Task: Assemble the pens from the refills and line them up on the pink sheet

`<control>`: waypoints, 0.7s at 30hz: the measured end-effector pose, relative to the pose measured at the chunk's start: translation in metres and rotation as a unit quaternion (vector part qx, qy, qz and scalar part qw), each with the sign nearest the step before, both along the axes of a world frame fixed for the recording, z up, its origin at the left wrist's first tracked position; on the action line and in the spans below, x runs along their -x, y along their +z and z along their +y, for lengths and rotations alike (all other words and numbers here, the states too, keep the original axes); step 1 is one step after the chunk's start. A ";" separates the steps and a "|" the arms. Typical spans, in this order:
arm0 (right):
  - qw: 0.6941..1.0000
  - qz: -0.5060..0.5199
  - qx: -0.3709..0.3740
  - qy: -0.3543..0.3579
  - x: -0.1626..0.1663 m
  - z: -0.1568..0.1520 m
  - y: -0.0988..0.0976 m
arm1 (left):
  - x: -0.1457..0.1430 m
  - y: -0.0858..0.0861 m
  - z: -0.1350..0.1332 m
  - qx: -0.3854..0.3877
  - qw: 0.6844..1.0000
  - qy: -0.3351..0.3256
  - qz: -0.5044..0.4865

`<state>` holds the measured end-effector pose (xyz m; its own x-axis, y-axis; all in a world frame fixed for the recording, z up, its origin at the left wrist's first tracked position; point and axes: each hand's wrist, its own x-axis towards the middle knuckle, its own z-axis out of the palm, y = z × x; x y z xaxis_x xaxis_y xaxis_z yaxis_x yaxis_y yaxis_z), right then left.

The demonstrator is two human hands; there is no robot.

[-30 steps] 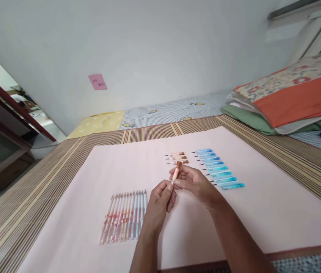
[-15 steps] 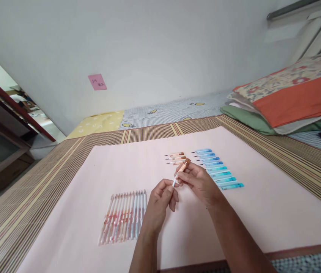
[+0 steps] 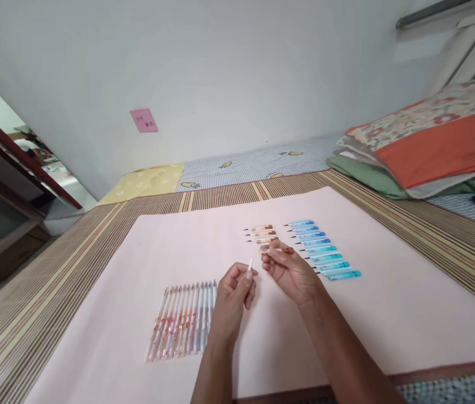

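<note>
Striped mat [image 3: 44, 286], overlaid by a pink sheet [image 3: 191, 247]. Left to right, I note: left hand [image 3: 236, 287] pinching a slim white piece [image 3: 250, 264]; right hand [image 3: 291, 275], above the sheet, pinching an orange-brown pen [image 3: 264, 250] near the blue pens [image 3: 316, 242]. I judge both pieces light, stiff, slightly slick; grip mid-barrel.

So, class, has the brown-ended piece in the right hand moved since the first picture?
Yes. Judged against the blue pens, the brown-ended piece in the right hand has shifted to the right, nearer to them.
</note>
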<state>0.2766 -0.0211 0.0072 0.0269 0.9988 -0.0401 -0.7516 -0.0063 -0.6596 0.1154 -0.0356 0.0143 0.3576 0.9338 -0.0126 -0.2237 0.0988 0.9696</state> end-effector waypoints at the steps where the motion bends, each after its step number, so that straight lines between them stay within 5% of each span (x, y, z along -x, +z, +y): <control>1: 1.000 0.009 0.002 -0.010 0.000 0.001 -0.003 | 0.000 -0.001 0.001 0.001 1.000 0.017 -0.006; 7: 1.000 -0.010 -0.011 -0.016 0.008 0.005 -0.012 | 0.004 -0.008 0.004 -0.007 0.994 0.110 -0.019; 11: 0.987 -0.137 0.015 -0.080 -0.006 0.006 -0.011 | 0.009 -0.010 0.008 0.008 0.988 0.152 -0.030; 13: 0.948 -0.297 0.034 -0.108 -0.016 0.005 -0.014 | 0.010 -0.010 0.010 0.027 0.985 0.168 -0.028; 18: 0.764 -0.637 0.009 -0.098 -0.022 0.003 -0.024 | 0.008 -0.010 0.011 0.041 0.984 0.172 -0.024; 21: 0.753 -0.652 0.006 -0.086 -0.023 0.002 -0.026 | 0.007 -0.008 0.010 0.043 0.985 0.166 -0.022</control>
<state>0.2992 -0.0188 -0.0185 0.1799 0.9759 0.1231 0.5456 0.0051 -0.8380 0.1088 -0.0252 0.0067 0.0340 0.9955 -0.0881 -0.2990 0.0943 0.9496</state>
